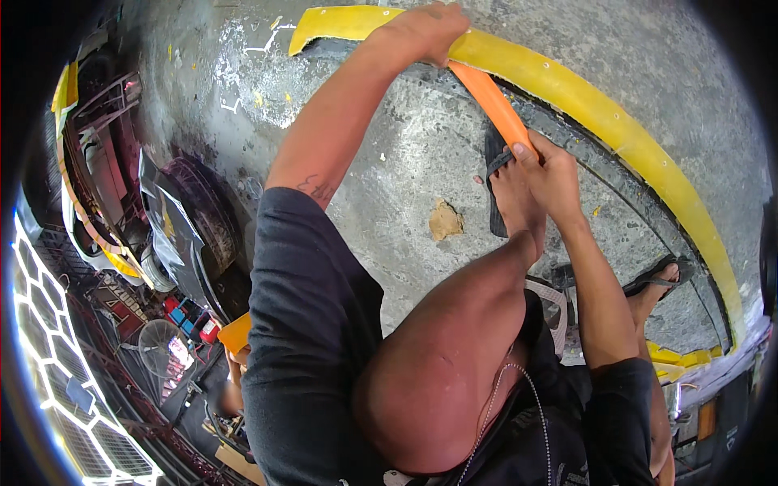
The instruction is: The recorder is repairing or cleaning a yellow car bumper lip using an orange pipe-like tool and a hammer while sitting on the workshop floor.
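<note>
A long curved yellow trim strip (pixel 600 101), with small holes along it and a dark edge on its inner side, arcs across the concrete floor. My left hand (pixel 425 32) is closed over its upper part, the fingers partly hidden. From beneath that hand a flat orange strip (pixel 494 101) runs down toward my right hand (pixel 555 174). The right thumb and fingers pinch its lower end, just above my sandalled foot (pixel 515 190). Whether the orange strip is fixed to the yellow one, I cannot tell.
A tan lump (pixel 446 220) lies on the floor inside the arc. Dark and yellow vehicle body panels (pixel 174 215) stand at the left, near a round fan (pixel 164 347). Yellow jagged pieces (pixel 685 358) are by the arc's lower right end. A person's arm shows at lower left.
</note>
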`<act>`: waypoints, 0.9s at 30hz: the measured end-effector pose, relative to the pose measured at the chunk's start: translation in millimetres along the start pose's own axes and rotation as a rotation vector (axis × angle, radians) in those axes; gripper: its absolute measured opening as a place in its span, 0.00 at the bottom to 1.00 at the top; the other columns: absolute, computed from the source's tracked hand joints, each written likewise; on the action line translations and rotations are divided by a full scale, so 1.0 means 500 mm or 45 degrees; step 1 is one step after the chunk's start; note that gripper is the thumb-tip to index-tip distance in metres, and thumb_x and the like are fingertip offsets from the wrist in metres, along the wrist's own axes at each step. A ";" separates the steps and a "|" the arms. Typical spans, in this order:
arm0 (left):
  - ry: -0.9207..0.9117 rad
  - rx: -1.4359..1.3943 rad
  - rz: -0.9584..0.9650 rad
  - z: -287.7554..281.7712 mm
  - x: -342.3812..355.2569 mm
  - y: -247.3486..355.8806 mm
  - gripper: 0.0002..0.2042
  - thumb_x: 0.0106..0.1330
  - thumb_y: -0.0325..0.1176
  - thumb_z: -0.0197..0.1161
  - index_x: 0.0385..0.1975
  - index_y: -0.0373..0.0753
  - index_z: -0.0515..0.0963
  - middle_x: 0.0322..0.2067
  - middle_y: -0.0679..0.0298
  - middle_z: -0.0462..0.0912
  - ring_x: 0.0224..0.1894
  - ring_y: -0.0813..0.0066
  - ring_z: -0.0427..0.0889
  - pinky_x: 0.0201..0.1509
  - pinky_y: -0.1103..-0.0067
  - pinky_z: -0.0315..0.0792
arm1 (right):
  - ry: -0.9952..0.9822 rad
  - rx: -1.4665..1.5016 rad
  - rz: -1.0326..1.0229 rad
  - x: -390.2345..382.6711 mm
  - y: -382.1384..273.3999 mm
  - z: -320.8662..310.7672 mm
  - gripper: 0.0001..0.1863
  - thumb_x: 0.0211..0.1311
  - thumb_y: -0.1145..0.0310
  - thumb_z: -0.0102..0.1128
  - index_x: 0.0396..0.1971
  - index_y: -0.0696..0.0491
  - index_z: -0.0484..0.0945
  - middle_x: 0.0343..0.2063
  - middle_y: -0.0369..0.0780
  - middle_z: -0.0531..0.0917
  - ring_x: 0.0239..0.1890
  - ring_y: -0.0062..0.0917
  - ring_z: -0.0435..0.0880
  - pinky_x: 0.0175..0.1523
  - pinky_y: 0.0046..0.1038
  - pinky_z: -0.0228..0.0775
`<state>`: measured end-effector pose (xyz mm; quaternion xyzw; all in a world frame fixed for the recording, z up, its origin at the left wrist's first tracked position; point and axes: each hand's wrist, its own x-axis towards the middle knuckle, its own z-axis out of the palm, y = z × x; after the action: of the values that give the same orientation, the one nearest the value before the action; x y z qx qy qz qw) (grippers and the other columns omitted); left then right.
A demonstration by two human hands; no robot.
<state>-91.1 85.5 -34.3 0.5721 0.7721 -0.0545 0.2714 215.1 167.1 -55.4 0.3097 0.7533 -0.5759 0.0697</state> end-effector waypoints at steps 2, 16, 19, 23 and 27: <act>-0.199 0.015 -0.039 -0.028 -0.008 0.004 0.18 0.52 0.31 0.72 0.43 0.32 0.81 0.47 0.46 0.82 0.54 0.46 0.81 0.59 0.63 0.77 | -0.030 -0.031 0.001 0.025 -0.016 0.018 0.12 0.68 0.64 0.65 0.44 0.57 0.81 0.25 0.53 0.78 0.25 0.46 0.72 0.35 0.37 0.72; 1.780 -1.448 -0.959 0.140 -0.205 0.069 0.06 0.69 0.26 0.66 0.42 0.32 0.80 0.35 0.64 0.85 0.35 0.81 0.82 0.42 0.82 0.77 | 0.015 0.234 -0.360 0.180 -0.231 0.230 0.10 0.67 0.64 0.62 0.36 0.56 0.82 0.28 0.54 0.84 0.36 0.53 0.84 0.40 0.50 0.74; 1.770 -1.588 -1.175 0.174 -0.246 0.024 0.10 0.69 0.25 0.65 0.46 0.29 0.77 0.35 0.63 0.84 0.36 0.82 0.81 0.43 0.84 0.76 | -0.300 0.034 -0.247 0.098 -0.166 0.182 0.13 0.67 0.62 0.64 0.41 0.57 0.83 0.26 0.51 0.83 0.31 0.49 0.83 0.36 0.41 0.73; 1.554 -0.753 -0.658 0.176 -0.179 -0.003 0.18 0.59 0.30 0.74 0.48 0.33 0.78 0.45 0.56 0.84 0.46 0.65 0.82 0.50 0.71 0.78 | -0.112 -0.052 -0.100 -0.100 0.009 0.009 0.13 0.67 0.65 0.66 0.46 0.57 0.83 0.27 0.46 0.84 0.25 0.34 0.83 0.36 0.34 0.76; 1.094 -0.094 -0.037 0.060 -0.077 0.021 0.30 0.44 0.35 0.80 0.51 0.39 0.81 0.52 0.55 0.82 0.54 0.52 0.79 0.55 0.60 0.77 | -0.070 -0.078 0.182 -0.283 0.094 -0.145 0.15 0.69 0.67 0.68 0.49 0.60 0.82 0.25 0.37 0.81 0.26 0.15 0.75 0.31 0.21 0.70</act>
<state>-63.0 44.5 -38.9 0.5217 0.8244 0.2124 -0.0553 372.2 185.3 -5.2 0.3444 0.7443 -0.5546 0.1408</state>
